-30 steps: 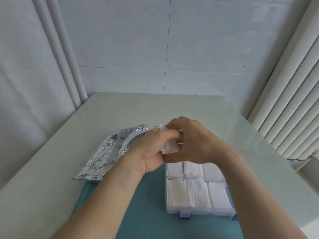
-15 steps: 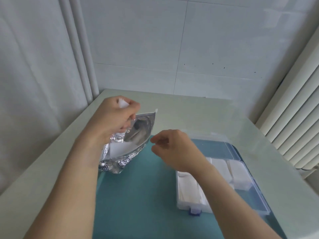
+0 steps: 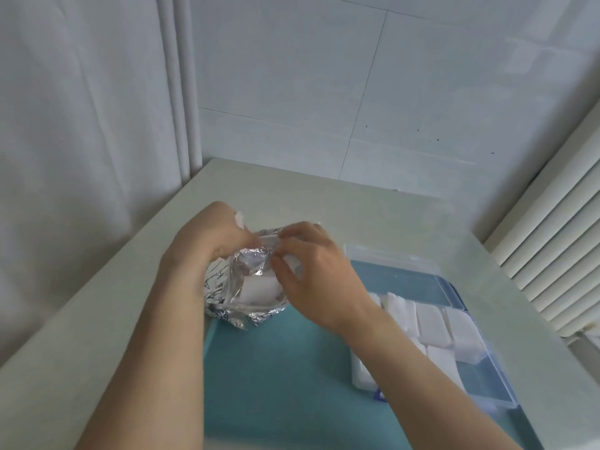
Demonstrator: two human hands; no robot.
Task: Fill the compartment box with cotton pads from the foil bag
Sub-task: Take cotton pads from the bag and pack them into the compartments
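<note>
The left hand grips the bag by its mouth, at about 10 o'clock from the box, propping it upright so the opening gapes toward the person. The right hand reaches into that mouth, fingers curled, seemingly pinching pads that show white inside. The box sits open on the mat at 3 o'clock, lid back, most compartments holding pads, so the carry is short.

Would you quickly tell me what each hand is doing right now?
Left hand: grips the foil bag at its mouth.
Right hand: fingers pinch the bag's opposite edge.
</note>
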